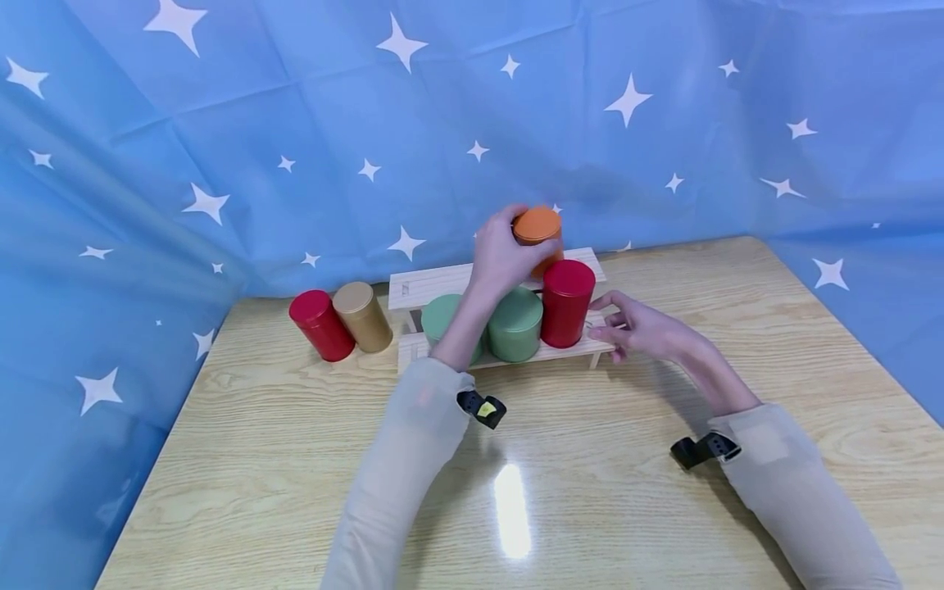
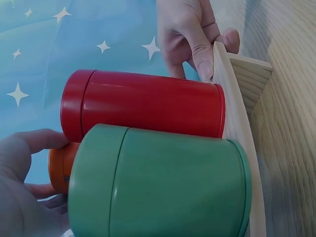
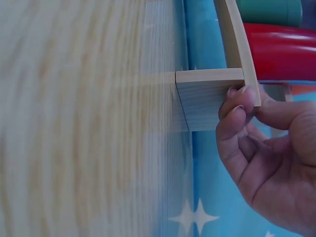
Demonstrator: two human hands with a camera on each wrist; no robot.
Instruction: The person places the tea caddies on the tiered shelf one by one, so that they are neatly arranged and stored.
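A pale wooden two-tier rack (image 1: 424, 285) stands at the table's back. My left hand (image 1: 501, 254) grips an orange canister (image 1: 537, 225) at the right part of the upper tier, with fingers and thumb on either side of it. Whether its base touches the board is hidden. On the lower tier stand a red canister (image 1: 567, 305) at the right and two green canisters, one (image 1: 515, 324) beside it and another (image 1: 439, 310) partly behind my left forearm. My right hand (image 1: 640, 329) pinches the right end of the lower board (image 3: 238, 42) between thumb and fingers, above its leg.
Left of the rack, another red canister (image 1: 322, 326) and a gold canister (image 1: 363, 318) stand side by side on the wooden table (image 1: 295, 459). A blue star-patterned cloth (image 1: 310, 123) hangs close behind the rack.
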